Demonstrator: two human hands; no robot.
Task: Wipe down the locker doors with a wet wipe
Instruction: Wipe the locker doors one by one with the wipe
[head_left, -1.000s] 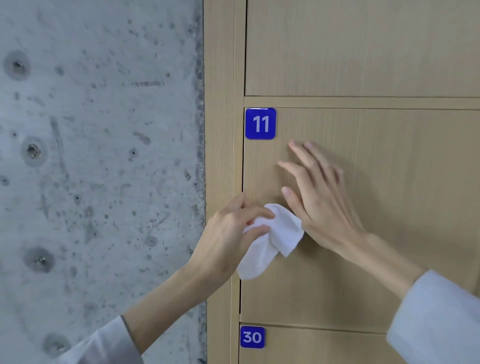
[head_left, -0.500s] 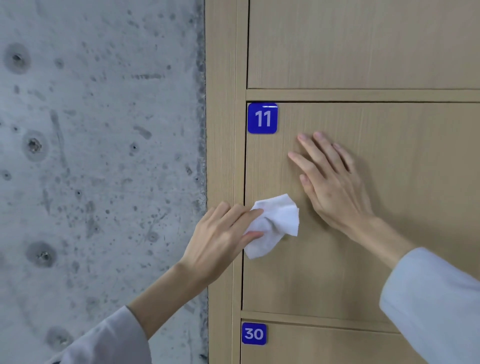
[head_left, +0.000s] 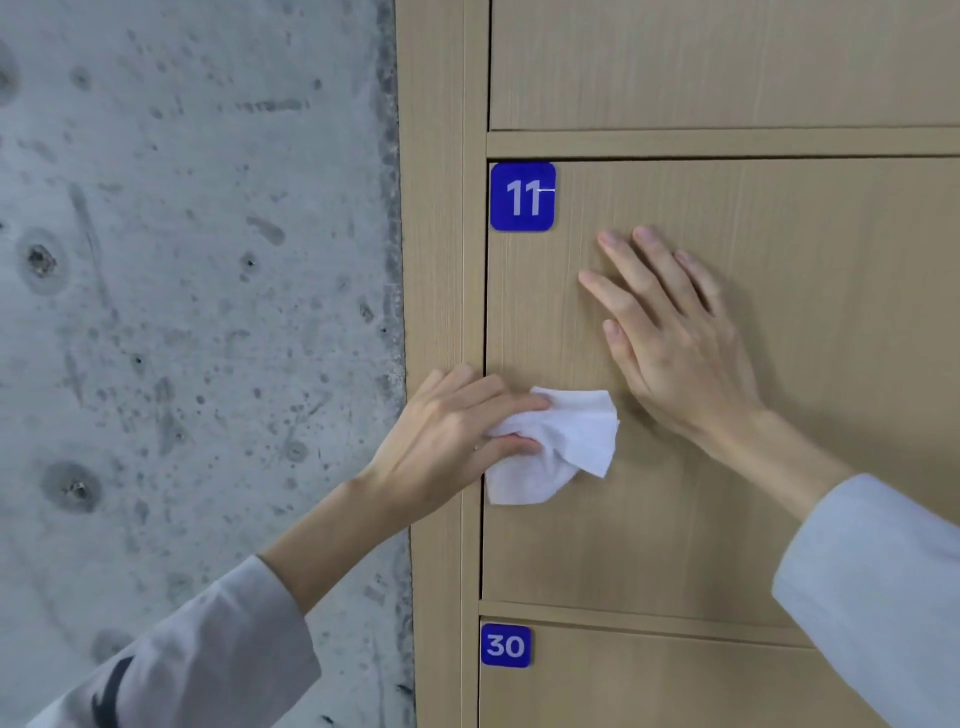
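Left hand (head_left: 447, 436) is pinching a crumpled wet wipe (head_left: 556, 447), partly hiding it; right hand (head_left: 670, 332) is resting flat, fingers relaxed, on locker door 11 (head_left: 779, 467), now lower than before.

Pitted grey concrete wall (head_left: 197, 312)

The left hand (head_left: 447, 431) covers part of the wet wipe (head_left: 556, 447), so the pinched portion is hidden. The right hand (head_left: 675, 353) hides the patch of locker door 11 (head_left: 779, 493) beneath it. That door runs off the right edge, as do the door above (head_left: 727, 62) and door 30 (head_left: 675, 686), which the bottom edge also cuts. Both sleeves leave the picture.
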